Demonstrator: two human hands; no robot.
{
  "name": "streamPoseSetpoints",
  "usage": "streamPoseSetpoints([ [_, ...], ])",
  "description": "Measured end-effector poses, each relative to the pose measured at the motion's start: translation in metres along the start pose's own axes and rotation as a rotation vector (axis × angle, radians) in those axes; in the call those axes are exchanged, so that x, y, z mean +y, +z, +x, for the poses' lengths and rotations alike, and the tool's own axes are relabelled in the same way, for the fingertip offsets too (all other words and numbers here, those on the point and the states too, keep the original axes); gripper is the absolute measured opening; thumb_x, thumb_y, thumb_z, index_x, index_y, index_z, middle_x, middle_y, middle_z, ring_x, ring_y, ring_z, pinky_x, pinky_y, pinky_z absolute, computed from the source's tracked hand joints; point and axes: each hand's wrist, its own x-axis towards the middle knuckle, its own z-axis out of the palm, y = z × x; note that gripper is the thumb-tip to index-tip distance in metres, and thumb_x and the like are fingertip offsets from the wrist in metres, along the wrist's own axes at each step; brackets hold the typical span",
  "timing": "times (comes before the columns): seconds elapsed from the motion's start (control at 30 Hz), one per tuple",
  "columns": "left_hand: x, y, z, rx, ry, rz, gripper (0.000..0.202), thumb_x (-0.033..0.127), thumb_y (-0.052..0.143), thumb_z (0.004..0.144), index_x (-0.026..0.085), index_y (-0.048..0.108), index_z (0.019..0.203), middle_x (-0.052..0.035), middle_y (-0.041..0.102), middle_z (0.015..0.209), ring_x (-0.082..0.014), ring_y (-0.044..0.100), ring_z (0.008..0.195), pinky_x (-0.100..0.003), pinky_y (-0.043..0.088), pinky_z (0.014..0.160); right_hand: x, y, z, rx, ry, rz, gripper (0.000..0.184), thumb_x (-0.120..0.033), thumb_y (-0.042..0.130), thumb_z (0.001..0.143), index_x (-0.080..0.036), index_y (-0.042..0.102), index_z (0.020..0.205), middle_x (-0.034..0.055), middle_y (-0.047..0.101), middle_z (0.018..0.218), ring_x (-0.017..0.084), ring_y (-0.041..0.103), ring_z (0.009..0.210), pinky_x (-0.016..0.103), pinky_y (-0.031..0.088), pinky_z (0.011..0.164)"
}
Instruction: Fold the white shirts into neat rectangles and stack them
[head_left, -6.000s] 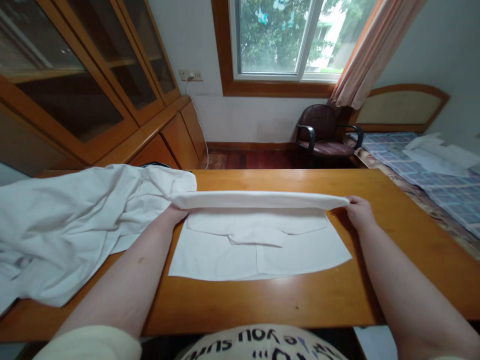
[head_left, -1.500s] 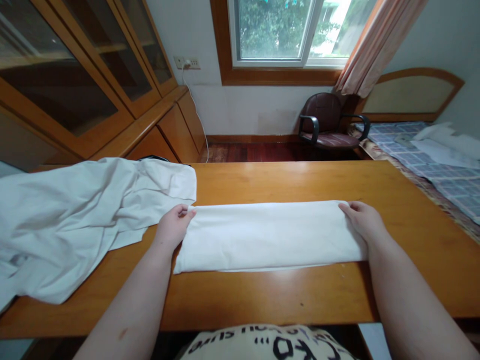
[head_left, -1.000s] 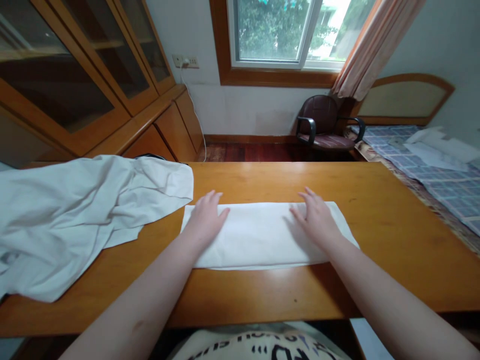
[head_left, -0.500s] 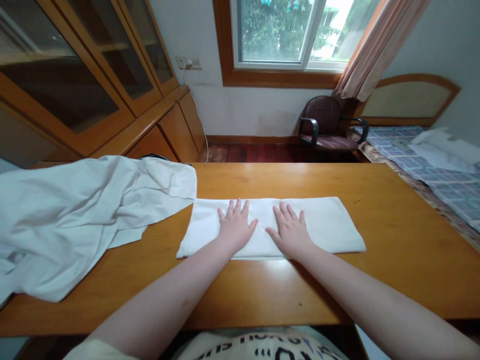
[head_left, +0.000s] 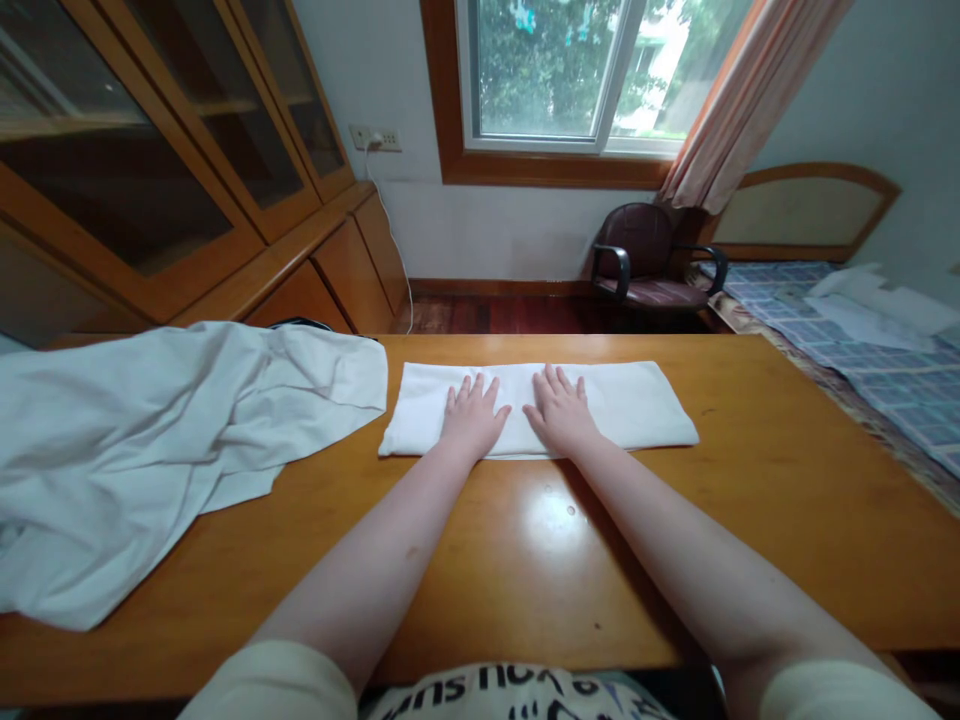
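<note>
A folded white cloth (head_left: 637, 405) lies as a long flat strip on the wooden table (head_left: 787, 500), toward its far edge. My left hand (head_left: 472, 420) rests flat on the cloth's middle, fingers stretched out. Just to its right, my right hand (head_left: 559, 415) also lies flat on the cloth with fingers spread. Neither hand grips anything.
A large crumpled white garment (head_left: 150, 440) covers the table's left part, almost touching the folded cloth. Wooden glass-door cabinets (head_left: 150, 170) stand at the left. Beyond the table are a dark armchair (head_left: 645, 265), a window, and a bed (head_left: 862, 350) with white items at the right.
The raised fold was laid down into a strip. My hands moved from its ends to its middle, and the strip slid away from me toward the table's far edge.
</note>
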Motion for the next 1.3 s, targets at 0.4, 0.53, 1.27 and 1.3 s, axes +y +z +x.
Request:
streamPoseSetpoints([
  [0.4, -0.025, -0.001, 0.0, -0.072, -0.052, -0.037, 0.077, 0.07, 0.026, 0.084, 0.027, 0.029, 0.147, -0.0036, 0.022, 0.156, -0.0289, 0.017, 0.143, -0.054, 0.012, 0.114, 0.01, 0.009, 0.024, -0.105, -0.002, 0.073, 0.068, -0.059, 0.023, 0.093, -0.019, 0.027, 0.149, 0.0077, 0.024, 0.155, 0.022, 0.021, 0.142, 0.04, 0.017, 0.113],
  [0.53, -0.063, -0.007, -0.004, -0.084, -0.107, -0.008, 0.079, 0.067, 0.024, 0.086, 0.02, 0.027, 0.149, -0.0063, 0.019, 0.157, -0.0281, 0.015, 0.143, -0.047, 0.014, 0.115, 0.089, 0.0, 0.009, -0.092, 0.255, -0.038, 0.07, -0.059, 0.023, 0.093, -0.016, 0.031, 0.147, 0.0103, 0.026, 0.154, 0.025, 0.02, 0.142, 0.042, 0.016, 0.113],
  [1.27, -0.158, -0.04, -0.049, -0.191, -0.593, -0.855, 0.038, 0.055, 0.053, 0.071, 0.018, 0.058, 0.065, -0.0028, 0.061, 0.059, -0.0156, 0.056, 0.05, -0.026, 0.044, 0.048, 0.195, -0.048, -0.036, -0.125, 0.821, -0.005, 0.057, -0.052, 0.037, 0.087, -0.008, 0.071, 0.099, 0.0232, 0.067, 0.101, 0.034, 0.063, 0.094, 0.04, 0.048, 0.077],
  [1.3, -0.159, -0.04, -0.049, -0.216, -0.575, -0.821, 0.039, 0.056, 0.054, 0.069, 0.018, 0.058, 0.065, -0.0024, 0.06, 0.057, -0.016, 0.056, 0.05, -0.026, 0.043, 0.048, 0.198, -0.048, -0.036, -0.132, 0.807, -0.005, 0.056, -0.052, 0.038, 0.086, -0.009, 0.071, 0.098, 0.0228, 0.068, 0.099, 0.033, 0.064, 0.092, 0.039, 0.048, 0.075],
])
